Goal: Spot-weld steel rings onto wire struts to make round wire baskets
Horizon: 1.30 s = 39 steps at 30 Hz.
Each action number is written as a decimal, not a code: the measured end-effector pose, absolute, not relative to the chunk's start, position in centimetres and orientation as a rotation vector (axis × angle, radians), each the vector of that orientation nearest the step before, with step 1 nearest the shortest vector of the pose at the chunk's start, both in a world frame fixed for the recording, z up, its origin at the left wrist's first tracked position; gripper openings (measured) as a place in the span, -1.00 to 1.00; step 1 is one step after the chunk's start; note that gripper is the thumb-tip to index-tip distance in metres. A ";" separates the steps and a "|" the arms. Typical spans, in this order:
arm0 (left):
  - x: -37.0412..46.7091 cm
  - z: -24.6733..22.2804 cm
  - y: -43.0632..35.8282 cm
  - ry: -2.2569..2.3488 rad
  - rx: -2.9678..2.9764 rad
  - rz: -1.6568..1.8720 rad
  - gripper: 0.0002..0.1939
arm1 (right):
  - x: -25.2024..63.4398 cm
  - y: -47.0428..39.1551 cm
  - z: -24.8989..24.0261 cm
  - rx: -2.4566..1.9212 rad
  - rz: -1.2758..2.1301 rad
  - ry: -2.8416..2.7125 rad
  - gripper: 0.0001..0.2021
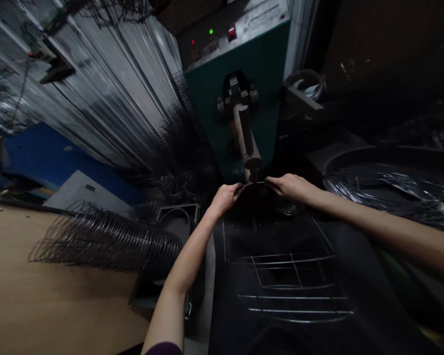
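My left hand [227,195] and my right hand [286,187] pinch the two sides of a thin curved metal wire [258,183]. The wire passes at the tip of a metal arm [247,140] that juts from a green machine [270,84]. Both hands are closed, one on each side of the tip. Below them hangs or lies a wire frame [294,260] with crossing rods; its link to the held wire is too dark to make out.
On the left, a stack of wire rings [107,236] stands beside a tan board [59,296] and a blue panel [55,153]. A round dark tub [355,153] holding shiny wire pieces is on the right. Lights glow on top of the machine.
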State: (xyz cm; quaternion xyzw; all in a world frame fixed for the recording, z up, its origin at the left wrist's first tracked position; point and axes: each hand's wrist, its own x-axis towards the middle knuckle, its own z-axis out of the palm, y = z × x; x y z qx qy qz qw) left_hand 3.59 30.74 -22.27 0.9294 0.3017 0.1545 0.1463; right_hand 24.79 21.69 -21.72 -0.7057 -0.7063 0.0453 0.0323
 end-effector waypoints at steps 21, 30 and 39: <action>2.9 -21.7 29.9 0.946 2.585 0.380 -0.68 | 27.5 20.8 -22.3 -2.021 0.507 -2.005 -0.58; 2.9 -21.9 29.5 0.949 2.611 0.438 -0.68 | 27.2 20.2 -22.2 -2.027 0.478 -1.978 -0.60; 2.1 -22.1 29.6 0.962 2.563 0.487 -0.70 | 26.6 20.6 -21.8 -2.021 0.501 -1.978 -0.59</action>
